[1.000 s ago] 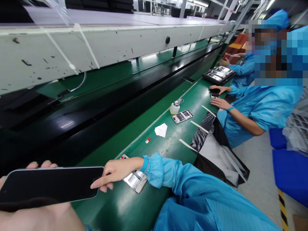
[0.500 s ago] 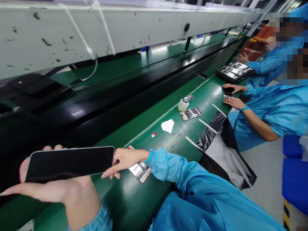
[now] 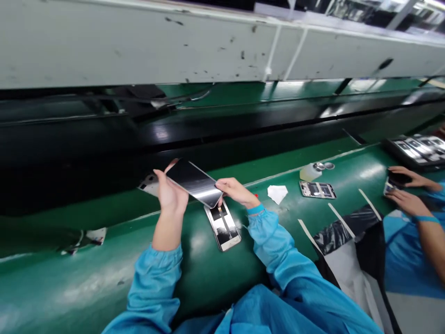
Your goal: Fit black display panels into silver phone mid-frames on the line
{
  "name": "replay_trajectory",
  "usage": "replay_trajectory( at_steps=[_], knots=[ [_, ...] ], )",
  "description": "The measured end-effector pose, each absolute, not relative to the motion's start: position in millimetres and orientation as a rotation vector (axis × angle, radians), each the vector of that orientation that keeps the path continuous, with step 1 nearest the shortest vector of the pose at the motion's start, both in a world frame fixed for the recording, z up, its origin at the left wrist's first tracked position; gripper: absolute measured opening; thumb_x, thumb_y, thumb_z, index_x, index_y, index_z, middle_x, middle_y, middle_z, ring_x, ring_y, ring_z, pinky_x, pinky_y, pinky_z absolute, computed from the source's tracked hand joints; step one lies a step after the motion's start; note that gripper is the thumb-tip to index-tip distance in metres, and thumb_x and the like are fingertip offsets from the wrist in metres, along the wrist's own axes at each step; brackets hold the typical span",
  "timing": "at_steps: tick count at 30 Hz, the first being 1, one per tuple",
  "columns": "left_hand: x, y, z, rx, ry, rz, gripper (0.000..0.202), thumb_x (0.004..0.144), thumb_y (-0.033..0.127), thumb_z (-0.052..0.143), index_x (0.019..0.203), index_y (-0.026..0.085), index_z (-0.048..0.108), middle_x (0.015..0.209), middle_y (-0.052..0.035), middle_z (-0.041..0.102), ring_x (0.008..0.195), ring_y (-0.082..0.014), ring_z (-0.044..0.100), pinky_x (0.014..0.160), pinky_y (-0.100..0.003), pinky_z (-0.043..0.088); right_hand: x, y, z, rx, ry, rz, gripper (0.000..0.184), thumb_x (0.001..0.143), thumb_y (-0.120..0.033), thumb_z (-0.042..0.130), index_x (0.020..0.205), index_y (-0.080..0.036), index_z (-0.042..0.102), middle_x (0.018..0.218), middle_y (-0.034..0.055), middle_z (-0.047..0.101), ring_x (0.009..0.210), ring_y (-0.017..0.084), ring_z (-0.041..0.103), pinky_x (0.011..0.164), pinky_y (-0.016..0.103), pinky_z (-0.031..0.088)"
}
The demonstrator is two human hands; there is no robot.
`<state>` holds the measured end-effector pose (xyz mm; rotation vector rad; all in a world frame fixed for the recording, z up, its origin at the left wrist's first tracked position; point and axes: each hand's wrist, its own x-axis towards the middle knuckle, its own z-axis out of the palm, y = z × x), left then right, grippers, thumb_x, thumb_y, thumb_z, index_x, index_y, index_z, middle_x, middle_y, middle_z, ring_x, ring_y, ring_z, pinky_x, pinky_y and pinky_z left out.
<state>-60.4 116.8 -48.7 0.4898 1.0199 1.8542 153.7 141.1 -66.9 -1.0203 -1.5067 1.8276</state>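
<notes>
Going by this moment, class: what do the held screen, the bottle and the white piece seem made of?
Held screen: probably glass, glossy; bright streaks reflect across its dark face.
Bottle: likely translucent plastic; a yellowish tint shows through. Its glinting top looks like shiny metal.
White piece: perhaps paper or cloth, matt; no shine shows.

Wearer's two hands (image 3: 171, 195) (image 3: 236, 190); one bottle (image 3: 310, 173); three tape strips (image 3: 308, 234) (image 3: 341, 220) (image 3: 370, 204).

I see a glossy phone (image 3: 195, 182) mid-frame, shiny bench (image 3: 198, 278) below, wrinkled cloth sleeve (image 3: 155, 283) lower left, scuffed beam (image 3: 139, 44) up top!
</notes>
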Motion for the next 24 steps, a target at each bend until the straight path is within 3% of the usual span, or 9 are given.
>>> replay_trajectory(
  at_steps=[4, 9, 12, 14, 18, 21, 24],
  knots=[
    [-80.0, 120.6, -67.6, 0.762, 1.187, 1.824, 0.074, 0.101, 0.089, 0.053, 0.125, 0.023, 0.076, 0.144, -0.0216, 0.075, 0.132, -0.0365, 0.076, 0.111, -0.054, 0.064, 178.3, 157.9, -75.5, -1.156, -1.458, 1.58, 0.058, 0.1, -0.075, 0.072, 0.084, -0.02, 0.067, 0.059, 0.0, 0.069, 0.055, 0.017, 0.071, 0.063, 0.025, 0.058],
    [-145.1, 123.7, -72.1, 1.089, 1.531, 1.777, 0.072, 0.092, 0.083, 0.07, 0.129, 0.022, 0.072, 0.153, -0.0218, 0.069, 0.139, -0.0384, 0.069, 0.117, -0.056, 0.059, 220.2, 179.5, -91.5, -1.357, -1.304, 1.256, 0.064, 0.099, -0.081, 0.07, 0.076, -0.023, 0.057, 0.049, 0.0, 0.062, 0.047, 0.015, 0.062, 0.057, 0.023, 0.052],
    [-195.6, 125.9, -61.8, 1.434, 1.71, 1.411, 0.089, 0.072, 0.078, 0.09, 0.136, 0.019, 0.073, 0.155, -0.0237, 0.068, 0.149, -0.0469, 0.06, 0.13, -0.063, 0.044, 239.0, 186.3, -102.3, -1.446, -1.21, 1.183, 0.064, 0.1, -0.08, 0.07, 0.074, -0.023, 0.054, 0.047, 0.0022, 0.062, 0.045, 0.016, 0.061, 0.052, 0.023, 0.05],
    [-224.7, 129.4, -55.1, 1.64, 1.749, 1.081, 0.105, 0.058, 0.072, 0.099, 0.145, 0.019, 0.071, 0.167, -0.0242, 0.06, 0.16, -0.0506, 0.049, 0.138, -0.063, 0.031, 245.8, 188.4, -108.7, -1.492, -1.151, 1.175, 0.06, 0.102, -0.074, 0.071, 0.076, -0.022, 0.055, 0.05, 0.0034, 0.064, 0.044, 0.015, 0.062, 0.049, 0.022, 0.048],
    [-256.0, 144.6, -56.6, 1.905, 1.699, 0.482, 0.128, 0.051, 0.07, 0.1, 0.16, 0.015, 0.061, 0.18, -0.0278, 0.042, 0.172, -0.0518, 0.03, 0.141, -0.063, 0.018, 248.8, 189.8, -116.6, -1.55, -1.065, 1.157, 0.044, 0.102, -0.059, 0.079, 0.094, -0.019, 0.062, 0.058, 0.0012, 0.068, 0.044, 0.014, 0.064, 0.045, 0.02, 0.045],
    [-258.8, 161.7, -69.9, 2.003, 1.602, 0.246, 0.139, 0.05, 0.068, 0.098, 0.167, 0.01, 0.053, 0.18, -0.0317, 0.039, 0.174, -0.05, 0.027, 0.142, -0.062, 0.012, 248.5, 190.7, -119.3, -1.601, -1.049, 1.122, 0.038, 0.101, -0.045, 0.084, 0.114, -0.015, 0.065, 0.063, -0.0024, 0.067, 0.047, 0.015, 0.066, 0.043, 0.02, 0.042],
    [-256.4, 177.8, -83.3, 2.021, 1.53, 0.212, 0.137, 0.047, 0.063, 0.101, 0.166, 0.012, 0.055, 0.179, -0.0289, 0.043, 0.173, -0.0502, 0.031, 0.142, -0.064, 0.015, 249.1, 192.6, -122.1, -1.67, -1.061, 1.065, 0.037, 0.105, -0.039, 0.082, 0.126, -0.013, 0.067, 0.073, -0.0018, 0.069, 0.052, 0.012, 0.065, 0.046, 0.019, 0.046]
  ],
)
